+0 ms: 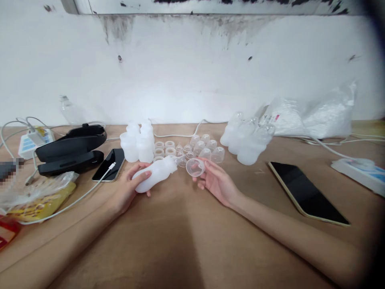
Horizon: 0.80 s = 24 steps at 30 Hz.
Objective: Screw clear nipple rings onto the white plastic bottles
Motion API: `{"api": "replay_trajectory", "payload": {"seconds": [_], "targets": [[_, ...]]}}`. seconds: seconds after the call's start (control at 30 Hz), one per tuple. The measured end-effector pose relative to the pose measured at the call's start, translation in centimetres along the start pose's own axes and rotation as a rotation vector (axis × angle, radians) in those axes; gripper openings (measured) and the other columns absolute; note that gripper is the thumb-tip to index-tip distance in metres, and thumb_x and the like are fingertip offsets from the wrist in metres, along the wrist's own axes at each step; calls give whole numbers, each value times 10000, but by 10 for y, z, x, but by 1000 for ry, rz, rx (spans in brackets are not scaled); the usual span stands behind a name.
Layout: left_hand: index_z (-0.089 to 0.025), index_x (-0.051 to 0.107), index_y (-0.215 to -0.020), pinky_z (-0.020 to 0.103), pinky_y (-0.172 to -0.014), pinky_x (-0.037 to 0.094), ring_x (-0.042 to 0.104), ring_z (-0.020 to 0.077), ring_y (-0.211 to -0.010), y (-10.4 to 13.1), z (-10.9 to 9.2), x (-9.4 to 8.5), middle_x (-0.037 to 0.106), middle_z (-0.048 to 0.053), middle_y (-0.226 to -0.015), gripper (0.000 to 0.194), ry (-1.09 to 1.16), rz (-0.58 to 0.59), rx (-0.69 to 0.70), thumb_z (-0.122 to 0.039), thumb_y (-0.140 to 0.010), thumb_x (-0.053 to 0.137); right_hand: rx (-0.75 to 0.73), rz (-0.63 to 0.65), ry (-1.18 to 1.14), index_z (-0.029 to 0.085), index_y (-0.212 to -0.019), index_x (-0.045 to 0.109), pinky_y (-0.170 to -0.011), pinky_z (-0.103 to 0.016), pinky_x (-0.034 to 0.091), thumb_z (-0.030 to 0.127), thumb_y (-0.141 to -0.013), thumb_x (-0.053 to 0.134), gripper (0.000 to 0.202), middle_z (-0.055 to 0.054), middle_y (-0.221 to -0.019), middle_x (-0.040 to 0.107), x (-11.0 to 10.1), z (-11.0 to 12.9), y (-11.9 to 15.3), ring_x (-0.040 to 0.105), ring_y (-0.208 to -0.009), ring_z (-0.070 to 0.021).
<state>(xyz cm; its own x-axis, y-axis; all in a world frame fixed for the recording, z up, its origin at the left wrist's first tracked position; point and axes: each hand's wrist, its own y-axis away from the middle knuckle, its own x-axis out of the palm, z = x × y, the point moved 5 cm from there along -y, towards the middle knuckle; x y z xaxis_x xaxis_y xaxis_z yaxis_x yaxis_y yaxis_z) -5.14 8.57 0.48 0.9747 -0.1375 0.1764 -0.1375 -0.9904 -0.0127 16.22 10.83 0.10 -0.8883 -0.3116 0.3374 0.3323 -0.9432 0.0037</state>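
My left hand (pixel 135 184) is wrapped round a white bottle (pixel 156 174), which lies tilted with its neck and clear nipple pointing right. My right hand (pixel 215 180) pinches a clear dome cap (pixel 195 167), its round opening turned toward the bottle's tip. A small gap separates cap and bottle. Just behind the hands are several white rings (pixel 170 151), several clear nipples (pixel 188 148) and several clear caps (pixel 217 154). White open-necked bottles (pixel 145 148) stand behind my left hand. Bottles with clear caps (pixel 248 152) stand together at the right.
A phone (pixel 112 164) with a cable and a black case (pixel 70 146) lie left, near a yellow packet (pixel 45 202). Right are a larger black-screened device (pixel 306 192), a power strip (pixel 361 170) and plastic bags (pixel 327 114). A clear bottle (pixel 70 110) stands by the wall.
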Motion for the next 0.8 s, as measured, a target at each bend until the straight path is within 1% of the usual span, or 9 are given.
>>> {"api": "replay_trajectory", "payload": {"seconds": [0.1,0.27,0.37,0.47,0.53,0.63,0.7,0.8], "targets": [[-174,506,-894,198,-424,446,517,118,-648,-1,1,0,517,26,-903,242,-16,-3,-19,-334,-735,593,17,-12,-45,210,-1008,438,-458,-189,399,346,-778,480,270,-48,-975,547,-2,-5,0,571,-663,-105],[-177,501,-889,207,-439,444,516,88,-555,1,1,0,536,16,-883,258,-76,-9,-11,-341,-720,606,-5,-12,-72,214,-998,430,-496,-198,417,333,-781,483,254,-43,-970,530,-2,-1,-1,585,-707,-117],[-188,512,-901,245,-480,465,526,87,-497,5,0,2,552,6,-843,288,-219,8,-15,-357,-697,625,-58,17,-4,219,-987,411,-541,-217,450,327,-778,497,250,-44,-988,514,1,-1,1,581,-748,-122],[-205,527,-896,286,-513,488,554,129,-552,11,-4,7,553,15,-862,320,-365,3,-12,-393,-664,641,-151,76,149,216,-974,425,-581,-232,484,320,-766,534,257,-40,-1001,487,5,0,5,551,-715,-91],[-211,532,-893,294,-521,485,558,152,-594,15,-10,9,561,23,-875,323,-460,-11,32,-410,-660,635,-207,120,261,212,-971,442,-603,-241,504,307,-758,555,259,-38,-1034,467,9,2,8,532,-664,-63],[-205,544,-896,288,-563,457,552,176,-663,18,-19,11,584,29,-867,305,-639,-29,164,-404,-676,618,-236,132,361,210,-1000,466,-619,-245,527,287,-753,566,278,-47,-1112,456,12,5,12,534,-626,-42],[-199,546,-899,285,-601,441,548,188,-720,20,-23,11,592,32,-876,292,-731,-28,251,-388,-686,613,-211,109,387,205,-1026,489,-628,-249,544,280,-742,578,307,-57,-1151,470,14,7,12,550,-634,-47],[-199,535,-903,280,-621,432,547,190,-742,21,-25,11,593,29,-877,279,-795,-22,333,-377,-700,603,-149,85,396,195,-1042,523,-670,-279,567,274,-714,604,347,-62,-1160,510,15,8,12,581,-643,-61]]}}
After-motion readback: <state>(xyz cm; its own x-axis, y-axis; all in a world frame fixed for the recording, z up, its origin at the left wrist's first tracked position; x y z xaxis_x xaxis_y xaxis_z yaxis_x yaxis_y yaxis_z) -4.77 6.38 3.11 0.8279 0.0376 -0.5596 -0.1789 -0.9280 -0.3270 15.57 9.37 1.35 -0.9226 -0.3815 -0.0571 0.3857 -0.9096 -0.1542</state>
